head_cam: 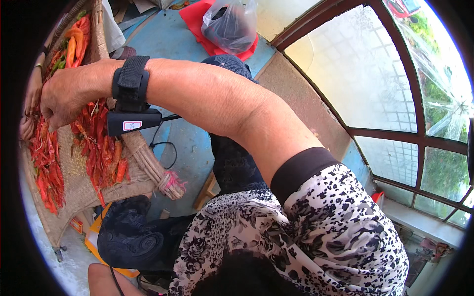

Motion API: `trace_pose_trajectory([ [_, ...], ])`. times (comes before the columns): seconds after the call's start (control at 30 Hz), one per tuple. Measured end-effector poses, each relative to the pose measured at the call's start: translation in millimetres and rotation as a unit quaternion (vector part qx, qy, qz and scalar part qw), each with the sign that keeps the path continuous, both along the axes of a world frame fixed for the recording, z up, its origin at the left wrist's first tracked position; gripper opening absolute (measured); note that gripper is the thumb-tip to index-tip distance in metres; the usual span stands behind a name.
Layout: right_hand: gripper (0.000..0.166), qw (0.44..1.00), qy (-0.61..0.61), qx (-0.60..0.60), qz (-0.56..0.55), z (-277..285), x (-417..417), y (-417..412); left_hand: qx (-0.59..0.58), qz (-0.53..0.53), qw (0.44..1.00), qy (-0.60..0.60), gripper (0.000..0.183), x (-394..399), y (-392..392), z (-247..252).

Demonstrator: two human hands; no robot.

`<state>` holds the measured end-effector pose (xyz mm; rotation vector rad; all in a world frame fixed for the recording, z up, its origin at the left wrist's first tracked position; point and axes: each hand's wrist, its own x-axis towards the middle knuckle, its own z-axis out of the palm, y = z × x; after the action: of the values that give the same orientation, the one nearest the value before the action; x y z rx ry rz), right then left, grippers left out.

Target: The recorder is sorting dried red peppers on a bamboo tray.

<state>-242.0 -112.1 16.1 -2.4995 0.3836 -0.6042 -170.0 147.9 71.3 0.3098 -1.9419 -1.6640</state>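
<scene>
My right arm reaches across the view to the left, a black strap and a small black box on its wrist. My right hand (pixel 70 90) is over a woven tray (pixel 74 159), its fingers bent down onto a bunch of dried red chili peppers (pixel 48 166). Whether the fingertips grip a pepper is hard to tell. Just right of that bunch lies a second heap of red chilies (pixel 107 151). Fresher orange, red and green peppers (pixel 76 44) lie beyond my wrist. My left hand is out of view.
Another person's hand (pixel 34 88) reaches in at the left rim. The tray's bound handle (pixel 148 166) juts out near my knees. On the blue floor (pixel 159 40), a clear plastic bag (pixel 229 29) rests on a red one. A dark cable (pixel 170 148) hangs below my wrist. Framed window panes (pixel 355 70) stand right.
</scene>
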Motion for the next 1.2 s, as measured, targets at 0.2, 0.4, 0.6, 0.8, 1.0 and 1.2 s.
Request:
trace_pose_trajectory([
  [0.2,0.032,0.998,0.006,-0.058,0.002,2,2,-5,0.003,-0.019,1.0,-0.001,0.035,-5,-4,2],
  [0.4,0.032,0.998,-0.017,-0.052,0.016,-3,9,-6,0.007,-0.035,0.999,-0.004,0.035,-11,-6,2],
  [0.6,0.033,0.999,-0.011,-0.038,0.029,-7,14,-9,0.007,-0.044,0.999,-0.004,0.036,-14,-7,4],
  [0.8,0.032,0.998,-0.017,-0.049,0.018,8,2,-9,-0.001,-0.054,0.998,-0.013,0.036,-18,-13,15],
  [1.0,0.025,0.995,-0.08,-0.033,0.039,10,-23,7,-0.004,-0.053,0.998,-0.028,0.036,-7,-5,32],
  [1.2,0.023,0.994,-0.098,-0.016,0.04,14,-38,14,0.032,-0.087,0.995,-0.033,0.036,13,14,80],
])
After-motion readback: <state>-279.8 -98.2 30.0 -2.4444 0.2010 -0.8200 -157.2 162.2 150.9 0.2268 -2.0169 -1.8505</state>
